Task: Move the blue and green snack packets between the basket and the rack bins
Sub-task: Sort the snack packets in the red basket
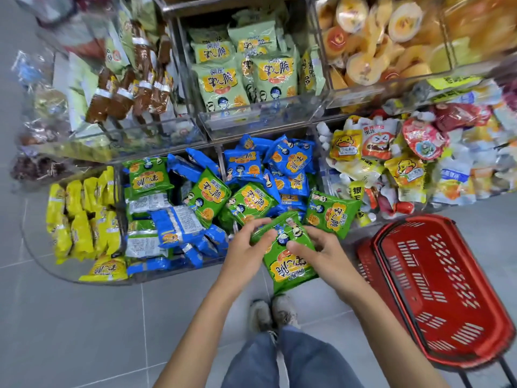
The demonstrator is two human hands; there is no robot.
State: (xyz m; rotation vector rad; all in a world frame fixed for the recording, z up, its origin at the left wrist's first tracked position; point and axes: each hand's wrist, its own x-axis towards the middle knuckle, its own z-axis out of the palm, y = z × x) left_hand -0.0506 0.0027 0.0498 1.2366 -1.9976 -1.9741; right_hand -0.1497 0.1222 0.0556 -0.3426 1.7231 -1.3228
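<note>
Green snack packet [291, 261], printed face up, is held over the clear front edge of the lower rack bin [179, 273]. Its long axis runs from the bin toward the person's shoes. The left hand [243, 247] pinches its far left corner and the right hand [321, 249] grips its right side. The red basket [436, 289] stands on the grey floor [84, 331] just right, with open tiles nearer.

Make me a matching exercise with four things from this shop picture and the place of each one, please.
Things:
1. red basket
2. yellow packets
3. pale green packets
4. green packet

Places:
A. lower left bin
B. held by left hand and right hand
C. on the floor, far right
D. upper middle bin

Pairs: 1-C, 2-A, 3-D, 4-B
</note>
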